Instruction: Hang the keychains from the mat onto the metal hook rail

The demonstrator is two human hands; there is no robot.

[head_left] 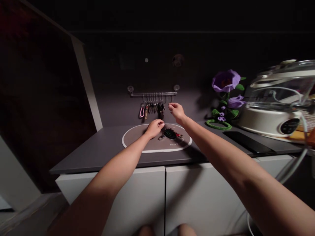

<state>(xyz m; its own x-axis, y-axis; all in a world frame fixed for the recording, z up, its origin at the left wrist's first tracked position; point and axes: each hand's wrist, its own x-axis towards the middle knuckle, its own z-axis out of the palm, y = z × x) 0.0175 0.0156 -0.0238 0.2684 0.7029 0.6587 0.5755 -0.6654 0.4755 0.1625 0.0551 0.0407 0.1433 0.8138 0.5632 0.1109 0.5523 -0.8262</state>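
Observation:
My left hand (154, 127) rests curled on an oval mat (133, 139) on the dark counter, its fingers closed beside a bunch of keys with a black fob (170, 133). What those fingers grip is hidden. My right hand (176, 110) is raised near the right end of a wall-mounted hook rail (154, 94), with thumb and fingers pinched together just below it. Several key bunches (153, 108) hang from the rail's hooks, one with a pink loop (141, 112).
A purple fabric flower on a green ring base (225, 98) stands to the right. Farther right sits a white appliance with a clear lid (278, 101), and a dark flat slab (248, 142) lies before it. White cabinet doors (187, 196) are below the counter.

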